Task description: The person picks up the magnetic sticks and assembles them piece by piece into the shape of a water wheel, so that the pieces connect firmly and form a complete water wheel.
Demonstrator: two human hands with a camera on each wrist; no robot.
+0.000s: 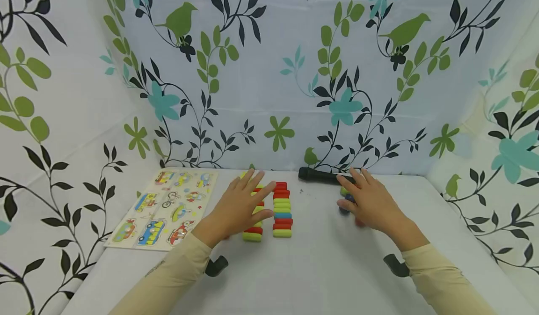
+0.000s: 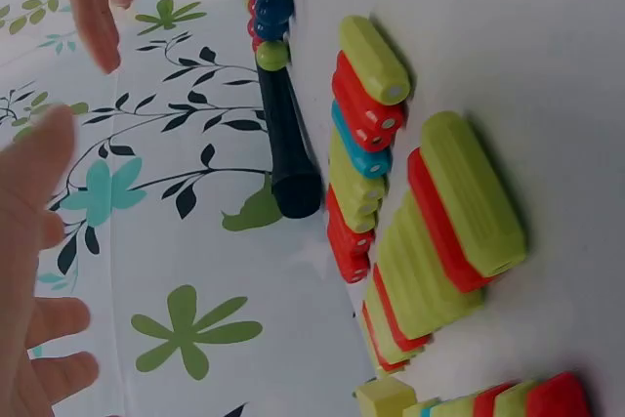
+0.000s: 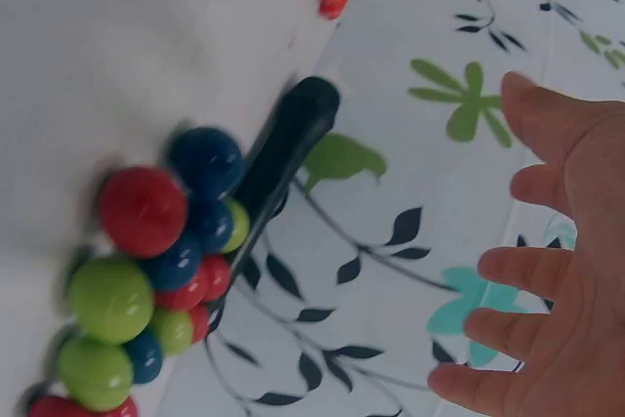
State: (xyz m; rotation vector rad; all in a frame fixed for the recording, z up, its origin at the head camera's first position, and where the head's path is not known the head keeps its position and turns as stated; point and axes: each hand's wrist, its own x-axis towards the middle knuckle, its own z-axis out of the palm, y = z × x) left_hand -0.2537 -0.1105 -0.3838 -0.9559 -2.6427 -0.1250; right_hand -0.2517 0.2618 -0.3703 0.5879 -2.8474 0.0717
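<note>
A flat puzzle board (image 1: 162, 209) printed with cartoon vehicles is seen at the far left of the white counter (image 1: 320, 268), lying flush on its matte surface. Just right of it, the left hand (image 1: 237, 207) is spread palm-down over a row of blocks (image 1: 254, 230); its fingers (image 1: 263, 194) are held straight and slightly fanned, and nothing is gripped by them. The blocks are smooth, rounded oblong pieces in lime green and red, laid side by side like rungs. A second row (image 1: 282, 208) of the same pieces, with one blue block among them, is set just to the right, uncovered.

Further right, at the far edge of the counter against the leaf-and-bird patterned cloth backdrop (image 1: 269, 71), a dark cylindrical handle (image 1: 320, 176) is laid on its side. A cluster of glossy round beads (image 3: 161, 271) in red, lime green and dark blue is gathered near its right end. The right hand (image 1: 370, 205) is held over these beads, its fingers (image 1: 358, 179) extended and loosely spread; whether the beads are touched cannot be told, and none is grasped.
</note>
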